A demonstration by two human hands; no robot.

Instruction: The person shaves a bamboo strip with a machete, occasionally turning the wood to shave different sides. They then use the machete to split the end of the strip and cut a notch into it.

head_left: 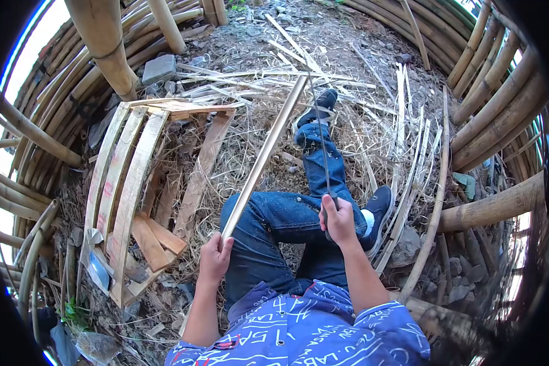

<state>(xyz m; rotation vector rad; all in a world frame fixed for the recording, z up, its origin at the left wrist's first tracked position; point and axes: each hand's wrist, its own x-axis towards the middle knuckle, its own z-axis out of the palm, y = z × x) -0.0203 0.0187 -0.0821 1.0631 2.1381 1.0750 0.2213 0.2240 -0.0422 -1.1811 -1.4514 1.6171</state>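
Observation:
My left hand is closed round the lower end of a long, pale split bamboo strip, which slants up and to the right, away from me. In my right hand is the dark handle of a long, thin-bladed knife, its blade pointing forward. Near its far end the blade passes close to the strip's top end and overlaps the shoe area in this view. Beneath both hands are my bent legs in blue jeans, dusted with pale shavings.
A slatted wooden pallet stands at the left, with short boards in it. Thin bamboo strips and curly shavings cover the ground ahead. Bamboo poles rise along both sides. A grey block lies behind the pallet.

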